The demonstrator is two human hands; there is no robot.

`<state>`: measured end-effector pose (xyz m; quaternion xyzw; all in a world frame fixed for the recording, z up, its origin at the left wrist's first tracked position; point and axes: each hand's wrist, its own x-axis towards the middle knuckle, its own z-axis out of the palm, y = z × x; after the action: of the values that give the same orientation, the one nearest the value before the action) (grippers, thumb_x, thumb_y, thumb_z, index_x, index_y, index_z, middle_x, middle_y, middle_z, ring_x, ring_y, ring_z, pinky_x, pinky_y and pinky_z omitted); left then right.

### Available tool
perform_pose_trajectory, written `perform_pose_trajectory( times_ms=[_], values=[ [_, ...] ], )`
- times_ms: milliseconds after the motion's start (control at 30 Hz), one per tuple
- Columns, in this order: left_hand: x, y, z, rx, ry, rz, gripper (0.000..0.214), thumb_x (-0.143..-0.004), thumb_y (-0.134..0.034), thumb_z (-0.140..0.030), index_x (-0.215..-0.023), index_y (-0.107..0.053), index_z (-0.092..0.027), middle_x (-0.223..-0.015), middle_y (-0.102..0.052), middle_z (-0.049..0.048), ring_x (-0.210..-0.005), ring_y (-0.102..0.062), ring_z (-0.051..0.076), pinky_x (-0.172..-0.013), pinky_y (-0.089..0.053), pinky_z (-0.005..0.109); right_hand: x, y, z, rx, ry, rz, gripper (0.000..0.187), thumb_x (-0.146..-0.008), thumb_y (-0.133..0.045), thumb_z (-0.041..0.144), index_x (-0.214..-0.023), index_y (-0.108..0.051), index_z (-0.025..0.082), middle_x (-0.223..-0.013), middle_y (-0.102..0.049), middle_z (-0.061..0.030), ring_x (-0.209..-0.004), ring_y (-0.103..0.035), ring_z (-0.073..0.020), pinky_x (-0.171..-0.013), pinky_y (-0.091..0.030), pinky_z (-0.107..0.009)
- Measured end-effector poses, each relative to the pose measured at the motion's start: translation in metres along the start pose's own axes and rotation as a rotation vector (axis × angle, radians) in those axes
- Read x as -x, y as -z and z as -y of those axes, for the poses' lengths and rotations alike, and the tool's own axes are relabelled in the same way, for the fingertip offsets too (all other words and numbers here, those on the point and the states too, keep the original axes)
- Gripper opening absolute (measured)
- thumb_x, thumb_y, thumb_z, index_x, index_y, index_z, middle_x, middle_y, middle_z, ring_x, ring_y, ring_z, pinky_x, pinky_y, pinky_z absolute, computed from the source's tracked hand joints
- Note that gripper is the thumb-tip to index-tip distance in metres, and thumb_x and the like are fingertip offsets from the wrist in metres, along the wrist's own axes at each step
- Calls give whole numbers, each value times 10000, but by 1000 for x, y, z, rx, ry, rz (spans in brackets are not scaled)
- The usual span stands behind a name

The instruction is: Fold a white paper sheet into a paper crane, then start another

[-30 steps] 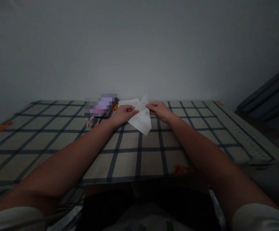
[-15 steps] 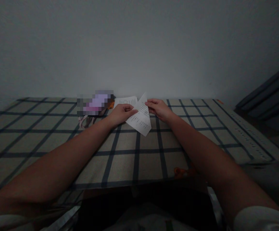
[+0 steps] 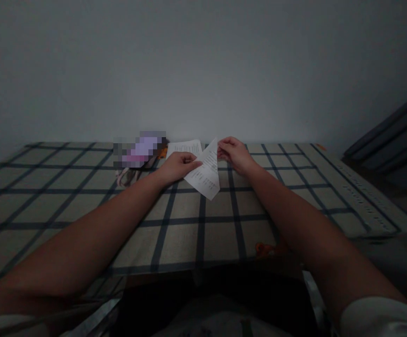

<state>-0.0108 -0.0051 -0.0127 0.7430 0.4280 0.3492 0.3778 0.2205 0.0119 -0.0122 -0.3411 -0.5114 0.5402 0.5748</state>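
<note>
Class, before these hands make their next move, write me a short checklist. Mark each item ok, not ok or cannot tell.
1. Left hand holds the folded sheet: ok, thumb on its left side.
2. Right hand holds the folded sheet: cannot tell; its fingertips are at the upper right edge.
3. Purple item apart from the folded sheet: ok, it lies off to the left.
4. Printed paper behind is not touching the folded sheet: cannot tell; they overlap in view.
5. Bright lighting: not ok, the picture is dim.
</note>
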Motion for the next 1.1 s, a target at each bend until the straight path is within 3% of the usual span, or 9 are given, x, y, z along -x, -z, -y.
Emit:
perform_pose_trajectory(
  times_ms=[167,300,467,567,700,933,1100],
  values=[
    [-1,-1,1,-3,-6,-8,322,-762,-748,-472,-761,-708,-153,-663,-652,19,-569,-530,113,-496,-359,218,2,6,8,-70,-13,44,262,-760,-786,372,-875,-630,195,-757,-679,21,-671,-647,-113,-687,-570,-276],
    [-3,-1,5,17,-9,1,346,-757,-752,-495,-785,-717,-152,-699,-684,33,-605,-580,137,-513,-392,225,3,3,4,15,-53,90,341,-718,-815,352,-981,-684,178,-864,-704,-7,-757,-650,-121,-698,-555,-261],
    [-5,-1,9,32,1,-6,363,-744,-765,-501,-821,-749,-146,-732,-720,50,-622,-609,151,-521,-418,231,4,-2,0,84,-59,93,203,-703,-798,284,-794,-666,160,-771,-664,11,-710,-612,-97,-702,-521,-238],
    [-5,-2,8,81,-2,-16,366,-748,-771,-478,-908,-780,-149,-825,-761,73,-682,-651,169,-564,-466,243,6,-4,2,60,-54,75,233,-687,-820,291,-750,-636,163,-735,-647,19,-699,-609,-96,-698,-518,-235],
    [-2,-3,4,125,17,0,360,-754,-773,-450,-955,-796,-152,-859,-776,80,-685,-660,168,-574,-478,246,5,-2,2,35,-52,91,295,-767,-778,425,-748,-648,161,-725,-664,-14,-678,-617,-111,-673,-531,-253],
    [-1,-2,4,100,38,11,333,-759,-776,-425,-964,-798,-163,-829,-772,58,-660,-639,145,-548,-455,224,-2,0,-7,32,36,-19,197,-734,-803,311,-835,-696,182,-809,-714,-10,-731,-655,-114,-734,-557,-263],
    [-1,-1,3,73,51,23,372,-773,-761,-440,-1006,-792,-152,-881,-781,79,-678,-657,152,-551,-460,226,-2,-2,-2,38,25,-62,143,-760,-763,254,-852,-685,178,-771,-715,-7,-677,-653,-112,-676,-559,-256]
  ],
)
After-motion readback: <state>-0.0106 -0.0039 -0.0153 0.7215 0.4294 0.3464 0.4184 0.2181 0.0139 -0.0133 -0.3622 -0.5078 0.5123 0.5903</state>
